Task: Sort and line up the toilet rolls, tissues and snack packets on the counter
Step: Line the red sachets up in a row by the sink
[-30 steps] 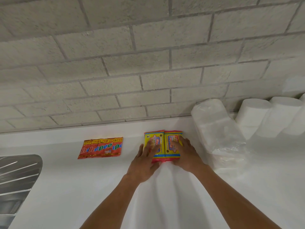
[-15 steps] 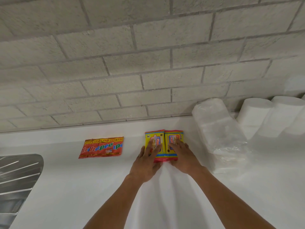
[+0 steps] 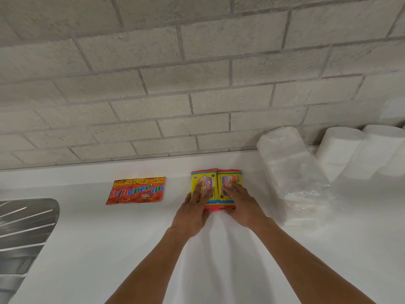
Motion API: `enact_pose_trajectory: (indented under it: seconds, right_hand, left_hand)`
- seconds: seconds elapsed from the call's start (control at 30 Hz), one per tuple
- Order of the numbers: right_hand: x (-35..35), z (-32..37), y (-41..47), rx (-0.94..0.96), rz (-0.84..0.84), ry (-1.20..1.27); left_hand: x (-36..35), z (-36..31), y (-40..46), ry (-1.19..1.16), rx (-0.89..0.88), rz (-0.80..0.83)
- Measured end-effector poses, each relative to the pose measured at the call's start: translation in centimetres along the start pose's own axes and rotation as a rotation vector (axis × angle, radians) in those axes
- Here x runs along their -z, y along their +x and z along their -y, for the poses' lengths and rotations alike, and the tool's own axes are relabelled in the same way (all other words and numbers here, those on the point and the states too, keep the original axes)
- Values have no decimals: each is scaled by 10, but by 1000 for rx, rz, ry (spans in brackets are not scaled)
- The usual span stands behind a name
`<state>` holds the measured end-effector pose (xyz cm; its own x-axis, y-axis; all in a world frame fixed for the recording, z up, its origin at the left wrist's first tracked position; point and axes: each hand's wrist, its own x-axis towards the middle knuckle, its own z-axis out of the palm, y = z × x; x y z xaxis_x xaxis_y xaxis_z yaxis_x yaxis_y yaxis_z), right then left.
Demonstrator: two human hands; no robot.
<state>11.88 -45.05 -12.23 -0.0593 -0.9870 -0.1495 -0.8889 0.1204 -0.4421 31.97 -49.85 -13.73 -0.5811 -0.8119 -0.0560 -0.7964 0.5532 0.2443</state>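
Note:
Two yellow-and-red snack packets lie side by side on the white counter [image 3: 219, 260], the left packet [image 3: 202, 178] touching the right packet [image 3: 230, 177]. My left hand [image 3: 194, 212] rests flat on the left packet, fingers spread. My right hand [image 3: 243, 204] lies flat on the right packet. A row of red overlapping packets [image 3: 135, 190] sits to the left. On the right, a clear-wrapped pack of white tissues [image 3: 293, 172] leans toward the wall, with white toilet rolls [image 3: 337, 148] behind it.
A grey brick wall [image 3: 197, 84] backs the counter. The ribbed steel drainer of a sink [image 3: 24, 227] fills the left edge. Bare white counter lies between the sink and my arms.
Both hands have slid slightly back toward me along the two yellow packets. The packets stay together in nearly the same place.

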Motion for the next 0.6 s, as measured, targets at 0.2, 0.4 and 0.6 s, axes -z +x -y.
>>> enact_pose_trajectory:
  seconds: [0.2, 0.4, 0.6]
  right_hand:
    - [0, 5, 4, 1, 6, 19]
    - [-3, 3, 4, 9, 10, 11]
    - [-4, -1, -1, -18, 10, 36]
  left_hand:
    - [1, 7, 2, -5, -19, -20]
    - [1, 9, 1, -19, -28, -14]
    - [7, 8, -7, -28, 25, 26]
